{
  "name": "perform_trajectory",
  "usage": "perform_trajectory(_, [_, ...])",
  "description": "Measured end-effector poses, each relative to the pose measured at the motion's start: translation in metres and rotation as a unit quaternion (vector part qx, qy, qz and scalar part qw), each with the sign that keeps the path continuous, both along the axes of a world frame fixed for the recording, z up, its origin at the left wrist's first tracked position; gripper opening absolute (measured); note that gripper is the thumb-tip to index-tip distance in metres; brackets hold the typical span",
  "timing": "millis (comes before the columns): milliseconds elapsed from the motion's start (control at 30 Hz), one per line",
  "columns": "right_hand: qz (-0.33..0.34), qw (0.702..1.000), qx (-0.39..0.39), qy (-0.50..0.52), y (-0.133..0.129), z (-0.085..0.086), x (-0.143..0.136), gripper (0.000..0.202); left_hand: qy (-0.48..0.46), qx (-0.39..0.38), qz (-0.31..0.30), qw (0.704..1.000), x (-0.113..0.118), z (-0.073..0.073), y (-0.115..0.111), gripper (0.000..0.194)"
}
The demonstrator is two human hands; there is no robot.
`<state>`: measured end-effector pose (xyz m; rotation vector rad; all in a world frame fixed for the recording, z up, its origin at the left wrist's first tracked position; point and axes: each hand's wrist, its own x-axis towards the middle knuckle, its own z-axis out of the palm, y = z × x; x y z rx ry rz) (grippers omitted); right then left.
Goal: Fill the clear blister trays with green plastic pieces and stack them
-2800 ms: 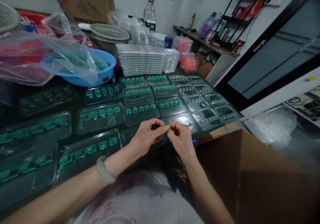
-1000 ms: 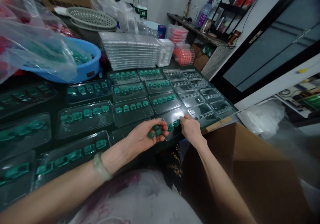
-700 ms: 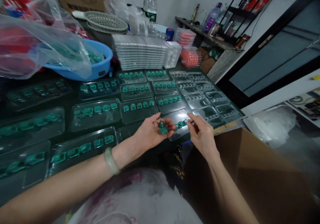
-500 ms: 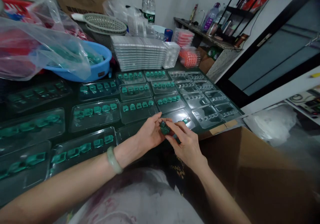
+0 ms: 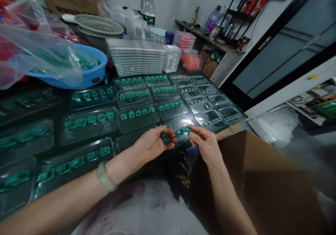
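My left hand (image 5: 154, 142), with a pale bangle on its wrist, is cupped around dark green translucent pieces (image 5: 165, 137). How many lie in the palm I cannot tell. My right hand (image 5: 206, 140) pinches a small green piece (image 5: 188, 129) at the end of a short row of green pieces (image 5: 180, 133). That row sits in a clear plastic tray (image 5: 174, 122) just beyond my fingers. A blue object (image 5: 192, 149), partly hidden, shows below the right fingertips. To the left, another clear tray (image 5: 86, 140) holds several green pieces in a row.
Several trays without green pieces (image 5: 201, 104) lie at the right. Behind stand stacked clear trays (image 5: 139, 58) and a blue basin (image 5: 89, 79) with green pieces under plastic. An open cardboard box (image 5: 262, 158) is beside my right arm.
My hands have moved apart; the right has gone from the left palm to the tray's row. The left hand has shifted slightly left. The whole view has shifted a little.
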<state>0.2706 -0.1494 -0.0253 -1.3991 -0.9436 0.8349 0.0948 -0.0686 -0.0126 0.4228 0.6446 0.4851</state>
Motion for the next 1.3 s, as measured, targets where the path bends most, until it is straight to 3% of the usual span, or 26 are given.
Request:
perform_trajectory(167, [-0.070,0.997,-0.014,0.004,-0.003,-0.003,0.027,0.027,0.041,0.054,-0.024,0.997,-0.003,0.004,0.000,0.010])
perform_trajectory(300, [-0.015,0.997,0.018,-0.078,-0.006,0.006,-0.002,0.022,0.051,0.141,-0.065,0.987,0.002,0.016,-0.010,0.016])
perform_trajectory(400, [0.038,0.985,0.062,-0.155,-0.004,0.013,-0.026,0.018,0.071,0.191,-0.051,0.978,0.005,0.021,-0.015,0.017])
perform_trajectory(600, [0.051,0.967,0.107,-0.227,0.002,0.014,-0.040,0.017,0.084,0.217,-0.043,0.972,-0.003,0.014,-0.012,0.017])
perform_trajectory(733, [0.059,0.969,0.113,-0.210,0.004,0.013,-0.044,0.015,0.083,0.244,-0.042,0.965,-0.007,0.016,-0.012,0.017])
perform_trajectory(933, [0.014,0.972,0.109,-0.209,0.005,0.011,-0.046,0.013,0.103,0.327,-0.024,0.939,-0.011,0.020,-0.013,0.020])
perform_trajectory(1067, [0.025,0.974,0.100,-0.202,0.002,0.011,-0.043,0.016,0.100,0.327,-0.016,0.940,-0.011,0.018,-0.013,0.016])
perform_trajectory(1300, [0.034,0.998,0.040,-0.031,-0.003,0.000,-0.038,0.017,0.136,0.368,-0.035,0.919,-0.001,0.016,-0.020,0.020])
